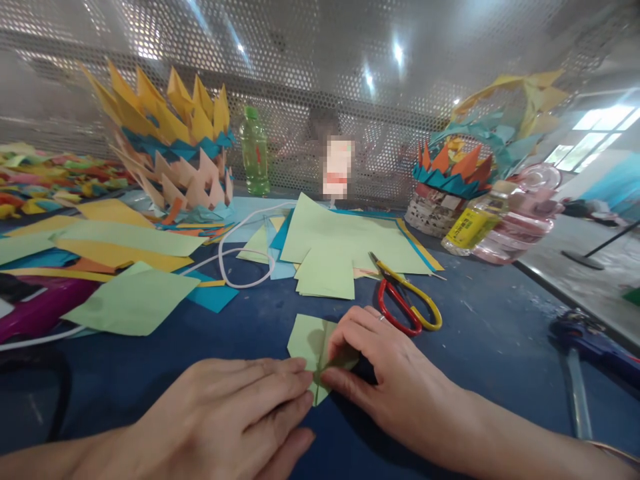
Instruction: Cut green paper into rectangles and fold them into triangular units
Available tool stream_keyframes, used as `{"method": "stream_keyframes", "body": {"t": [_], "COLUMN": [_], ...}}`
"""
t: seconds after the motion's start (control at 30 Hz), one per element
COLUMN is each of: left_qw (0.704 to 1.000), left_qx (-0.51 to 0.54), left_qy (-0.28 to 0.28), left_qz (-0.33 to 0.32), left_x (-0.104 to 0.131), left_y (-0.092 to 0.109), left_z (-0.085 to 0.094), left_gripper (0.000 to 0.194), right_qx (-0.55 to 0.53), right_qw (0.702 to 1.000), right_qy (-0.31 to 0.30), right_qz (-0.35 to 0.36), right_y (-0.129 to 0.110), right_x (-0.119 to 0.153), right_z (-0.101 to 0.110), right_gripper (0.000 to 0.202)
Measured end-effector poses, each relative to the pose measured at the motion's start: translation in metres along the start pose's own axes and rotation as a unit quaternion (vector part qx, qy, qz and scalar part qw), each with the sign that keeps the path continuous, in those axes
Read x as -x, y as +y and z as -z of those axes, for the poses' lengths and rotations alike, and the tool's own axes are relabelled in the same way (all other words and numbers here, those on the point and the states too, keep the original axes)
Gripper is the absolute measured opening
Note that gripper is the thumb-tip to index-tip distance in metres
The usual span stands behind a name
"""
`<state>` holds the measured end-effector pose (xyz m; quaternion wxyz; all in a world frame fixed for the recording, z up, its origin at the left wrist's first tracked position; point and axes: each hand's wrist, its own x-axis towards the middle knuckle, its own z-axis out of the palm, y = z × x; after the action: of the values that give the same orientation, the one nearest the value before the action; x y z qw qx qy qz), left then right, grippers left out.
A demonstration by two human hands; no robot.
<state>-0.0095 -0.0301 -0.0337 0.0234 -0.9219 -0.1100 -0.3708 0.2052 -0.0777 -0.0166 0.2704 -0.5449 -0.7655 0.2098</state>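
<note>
A small light-green sheet of paper (pixel 306 337), partly folded with a crease down its middle, lies on the dark blue table in front of me. My left hand (pixel 227 407) lies flat with its fingers stretched out, the fingertips touching the paper's lower left edge. From the right, my right hand (pixel 380 363) pinches a flap of the same paper between thumb and fingers; its palm hides part of the sheet. Just beyond that hand lie scissors (pixel 407 300) with one red and one yellow handle. Light-green sheets (pixel 327 270) are stacked farther back.
Paper crowns (pixel 185 177) stand back left near a green bottle (pixel 255 153). Loose coloured sheets (pixel 133 298), a white cord (pixel 220 257) and a purple tool (pixel 47 307) lie left. At right are bottles (pixel 473 227), a decorated basket (pixel 433 213) and a blue glue gun (pixel 597 350).
</note>
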Motion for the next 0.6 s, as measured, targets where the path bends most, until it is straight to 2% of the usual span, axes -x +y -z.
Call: {"method": "stream_keyframes", "body": {"t": [0.47,0.6], "left_qw": [1.000,1.000], "left_qx": [0.000,0.004], "left_qy": [0.005,-0.021], "left_qz": [-0.008,-0.013], "left_x": [-0.0024,-0.0058], "left_y": [-0.0001,-0.0019], "left_z": [0.0035,0.0022], "left_gripper": [0.021,0.028], "right_qx": [-0.005,-0.003], "right_qw": [1.000,1.000], "right_qy": [0.008,0.009], "right_qz": [-0.021,-0.020], "right_y": [-0.0047,-0.0040], "right_x": [-0.0047,-0.0035], "right_z": [-0.0016,-0.0025], "right_gripper": [0.017,0.016]}}
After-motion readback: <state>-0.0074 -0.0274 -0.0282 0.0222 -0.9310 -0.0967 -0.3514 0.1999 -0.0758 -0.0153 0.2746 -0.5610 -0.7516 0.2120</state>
